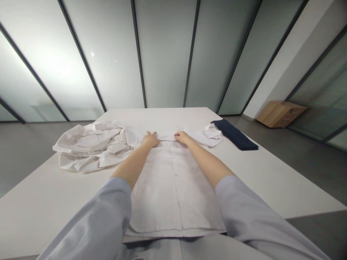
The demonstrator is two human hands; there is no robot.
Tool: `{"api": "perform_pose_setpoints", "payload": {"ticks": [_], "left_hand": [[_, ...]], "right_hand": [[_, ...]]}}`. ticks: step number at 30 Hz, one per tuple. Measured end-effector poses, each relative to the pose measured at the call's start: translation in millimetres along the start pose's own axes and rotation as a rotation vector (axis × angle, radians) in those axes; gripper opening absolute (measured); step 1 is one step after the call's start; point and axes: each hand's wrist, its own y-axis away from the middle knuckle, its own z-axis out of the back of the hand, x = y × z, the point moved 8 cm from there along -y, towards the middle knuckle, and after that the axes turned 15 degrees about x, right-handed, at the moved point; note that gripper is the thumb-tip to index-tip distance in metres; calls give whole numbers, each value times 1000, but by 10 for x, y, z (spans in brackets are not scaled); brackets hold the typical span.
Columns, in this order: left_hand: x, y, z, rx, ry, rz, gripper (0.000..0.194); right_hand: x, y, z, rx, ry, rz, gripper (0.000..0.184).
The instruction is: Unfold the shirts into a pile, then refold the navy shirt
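Note:
A white button-up shirt (162, 187) lies flat, front up, with its button placket running down the middle and its hem at the table's near edge. At its far end, by the collar, my left hand (151, 139) rests on the cloth with fingers apart. My right hand (183, 138) is at the other side of the collar, its fingers curled in and closed on the fabric. One short sleeve (210, 136) spreads out to the right, rumpled. On the left, the other sleeve's end is hard to tell from the white cloth beside it.
A crumpled pile of white garments (92, 146) sits on the left of the white table (271, 180). Folded dark navy cloth (234, 135) lies near the right edge. Beyond stand frosted glass panels (165, 54) and a wooden cabinet (280, 113) on the floor.

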Motion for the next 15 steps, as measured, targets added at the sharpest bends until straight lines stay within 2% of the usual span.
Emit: {"api": "perform_pose_setpoints", "payload": {"ticks": [2, 5, 8, 11, 13, 15], "left_hand": [[33, -16, 22, -16, -22, -29, 47], [62, -54, 144, -51, 16, -62, 38], [90, -100, 367, -143, 220, -86, 43], [56, -55, 576, -306, 314, -146, 58], [-24, 26, 589, -352, 241, -191, 67], [-153, 117, 475, -312, 119, -254, 64]], "right_hand": [[-27, -15, 30, -42, -21, -58, 22], [-49, -23, 176, -138, -66, -121, 32], [4, -76, 321, -181, -217, -66, 48], [113, -102, 413, -192, -282, 40, 57], [178, -72, 384, -161, -215, 81, 60], [235, 1, 258, -95, -83, 118, 60]]}}
